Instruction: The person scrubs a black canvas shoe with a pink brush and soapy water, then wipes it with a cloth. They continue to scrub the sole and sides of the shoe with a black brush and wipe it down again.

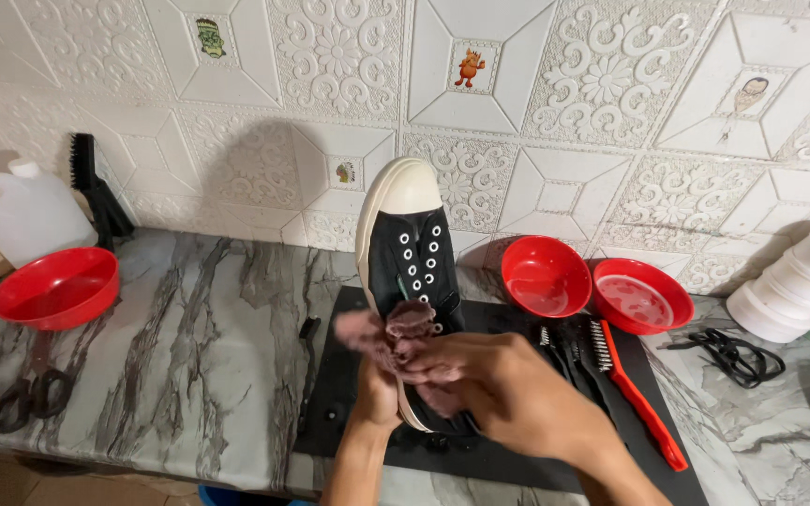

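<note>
Nearest us, our right hand [508, 389] pinches a brownish cloth [405, 328] against the black sneaker [410, 253], apparently to wipe its laced front. Our left hand [377, 394], half hidden, seems clamped under the heel, propping the shoe toe-up over the dark mat [349, 375] on the table [189, 328].

We see bright, even light from the near side; the shoe [405, 253] shadows the far wall [264, 159], edges bow, hands blur slightly.
</note>
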